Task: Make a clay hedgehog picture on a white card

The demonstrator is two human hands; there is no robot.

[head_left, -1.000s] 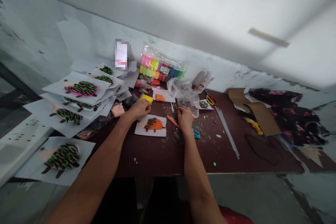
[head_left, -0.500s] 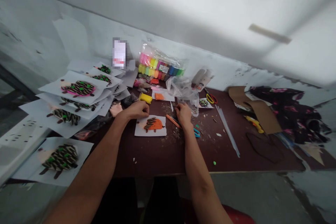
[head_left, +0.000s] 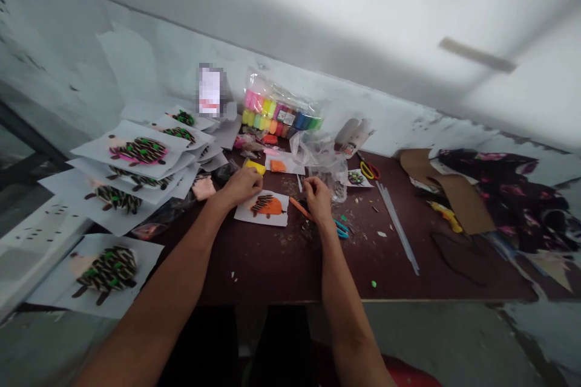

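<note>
A small white card (head_left: 245,216) lies on the table, bearing a hedgehog figure (head_left: 271,205) with an orange body and several dark-striped spines on its left part. At the card's upper left edge is my left hand (head_left: 245,186), fingers curled down and closed on it; the fingertips are partly hidden. My right hand (head_left: 318,198), just right of the card, has thumb and fingers pinched together above scattered dark bits. Whatever is in that pinch is too small to make out. An orange-handled tool (head_left: 300,208) lies beside it, with blue-handled scissors or pliers (head_left: 340,229) by the wrist.
Finished hedgehog pictures (head_left: 138,150) pile up at left. Behind the card are a yellow clay block (head_left: 255,167), orange clay (head_left: 278,166), coloured clay packs (head_left: 281,115) and a plastic bag (head_left: 327,163). Rightward lie scissors (head_left: 368,170), glue sticks (head_left: 399,230) and a glue gun (head_left: 445,216).
The card has slid slightly away from me and tilted a little, along with my left hand. My right hand stays near the same spot, pinched. The whole view has shifted slightly.
</note>
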